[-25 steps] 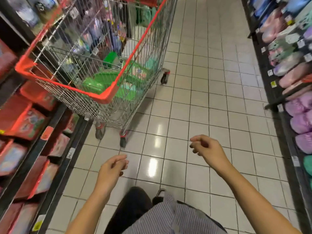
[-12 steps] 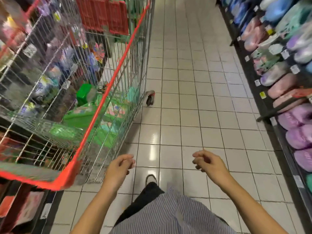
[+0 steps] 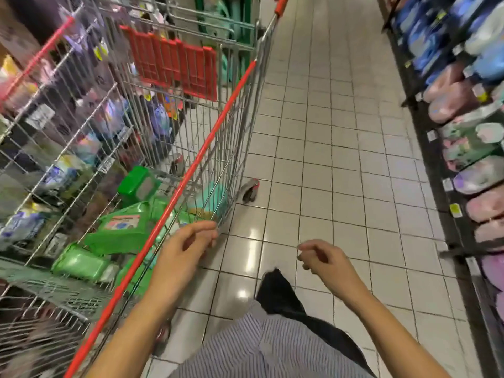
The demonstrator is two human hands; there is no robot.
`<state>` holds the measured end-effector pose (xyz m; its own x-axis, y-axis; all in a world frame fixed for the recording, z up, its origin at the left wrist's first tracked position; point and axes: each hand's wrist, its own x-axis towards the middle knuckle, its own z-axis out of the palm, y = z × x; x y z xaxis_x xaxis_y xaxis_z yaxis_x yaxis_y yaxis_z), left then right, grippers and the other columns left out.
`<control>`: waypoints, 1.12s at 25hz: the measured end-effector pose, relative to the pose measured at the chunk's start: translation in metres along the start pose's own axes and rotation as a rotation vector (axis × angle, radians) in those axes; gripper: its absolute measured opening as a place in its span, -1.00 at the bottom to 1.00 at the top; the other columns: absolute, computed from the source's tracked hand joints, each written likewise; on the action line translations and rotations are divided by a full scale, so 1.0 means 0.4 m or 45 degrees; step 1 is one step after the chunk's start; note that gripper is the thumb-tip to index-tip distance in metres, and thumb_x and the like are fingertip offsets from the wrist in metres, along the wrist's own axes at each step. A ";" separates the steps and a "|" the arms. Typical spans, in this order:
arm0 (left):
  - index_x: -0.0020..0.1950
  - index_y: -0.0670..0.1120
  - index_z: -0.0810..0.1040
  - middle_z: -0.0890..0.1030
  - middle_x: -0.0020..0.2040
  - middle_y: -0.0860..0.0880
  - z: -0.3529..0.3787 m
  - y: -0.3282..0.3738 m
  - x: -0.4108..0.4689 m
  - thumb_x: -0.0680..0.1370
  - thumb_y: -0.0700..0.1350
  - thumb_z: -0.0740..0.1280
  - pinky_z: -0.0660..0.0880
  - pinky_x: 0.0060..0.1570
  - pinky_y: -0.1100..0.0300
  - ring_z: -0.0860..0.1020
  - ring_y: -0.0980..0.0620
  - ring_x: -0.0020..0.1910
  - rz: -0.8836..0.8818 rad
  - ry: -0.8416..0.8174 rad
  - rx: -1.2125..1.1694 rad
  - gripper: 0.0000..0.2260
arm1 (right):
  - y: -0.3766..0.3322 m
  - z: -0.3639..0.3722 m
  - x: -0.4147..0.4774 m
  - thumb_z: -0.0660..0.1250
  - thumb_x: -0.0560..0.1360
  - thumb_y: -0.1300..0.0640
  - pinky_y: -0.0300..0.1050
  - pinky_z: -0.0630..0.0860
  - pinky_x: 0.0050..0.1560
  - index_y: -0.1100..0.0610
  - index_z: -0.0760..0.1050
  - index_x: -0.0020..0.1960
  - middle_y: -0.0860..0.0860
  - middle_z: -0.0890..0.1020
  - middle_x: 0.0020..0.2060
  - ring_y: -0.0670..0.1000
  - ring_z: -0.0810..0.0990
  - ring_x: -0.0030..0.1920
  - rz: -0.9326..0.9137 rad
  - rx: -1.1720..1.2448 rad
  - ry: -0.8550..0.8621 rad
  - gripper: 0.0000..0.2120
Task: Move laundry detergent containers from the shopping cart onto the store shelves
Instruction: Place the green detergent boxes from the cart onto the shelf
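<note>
A wire shopping cart (image 3: 218,124) with red rim fills the left half of the view. Several green detergent containers (image 3: 120,230) lie on its bottom, one with a square green cap (image 3: 139,184). My left hand (image 3: 188,246) hangs loosely curled just outside the cart's right side, holding nothing. My right hand (image 3: 324,259) hovers over the tiled floor to the right, fingers loosely curled and empty.
Shelves (image 3: 463,132) with blue, pink and purple refill pouches line the right side of the aisle. Blurred packages show through the cart's left side. The white tiled aisle (image 3: 327,132) runs ahead. My dark trouser leg and shoe (image 3: 275,290) step forward.
I have walked forward along the cart's right side; the cart now sits closer and more to my left. Both hands stayed empty and loosely curled.
</note>
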<state>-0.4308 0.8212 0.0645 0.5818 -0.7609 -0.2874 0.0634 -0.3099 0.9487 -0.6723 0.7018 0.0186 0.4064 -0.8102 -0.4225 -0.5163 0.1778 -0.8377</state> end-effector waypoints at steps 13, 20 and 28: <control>-0.05 0.09 0.66 0.72 -0.15 0.07 -0.221 0.182 0.230 0.53 -0.15 0.32 0.57 -0.14 0.33 0.63 0.17 -0.17 0.194 0.809 -0.217 -0.83 | -0.803 0.131 0.493 0.36 0.48 0.31 -0.20 0.51 -0.14 0.08 0.56 -0.01 0.05 0.61 -0.24 -0.07 0.55 -0.23 -1.082 0.019 -0.540 -0.83; 0.02 -0.07 0.60 0.66 -0.25 0.08 -0.443 -0.051 0.435 0.58 -0.25 0.27 0.48 -0.35 0.42 0.57 0.25 -0.32 -0.227 0.982 -0.252 -0.85 | -0.871 0.530 0.761 0.30 0.54 0.31 -0.23 0.45 -0.23 0.29 0.52 0.08 0.12 0.55 -0.23 -0.04 0.51 -0.31 -0.881 -0.537 -0.943 -0.87; -0.13 -0.15 0.54 0.50 -0.24 -0.16 -0.494 -0.309 0.515 0.59 -0.22 0.28 0.37 -0.23 0.15 0.43 -0.03 -0.27 -0.789 1.171 -0.460 -0.88 | -0.665 0.871 0.932 0.27 0.54 0.28 -0.22 0.39 -0.25 0.30 0.52 -0.03 0.18 0.51 -0.24 0.02 0.52 -0.25 -0.631 -1.107 -1.232 -0.91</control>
<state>-0.1585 0.8153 -0.0857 0.7294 0.2101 -0.6510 0.6837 -0.1904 0.7045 -0.1208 0.5472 -0.0368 0.8525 0.0814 -0.5163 -0.3195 -0.7006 -0.6380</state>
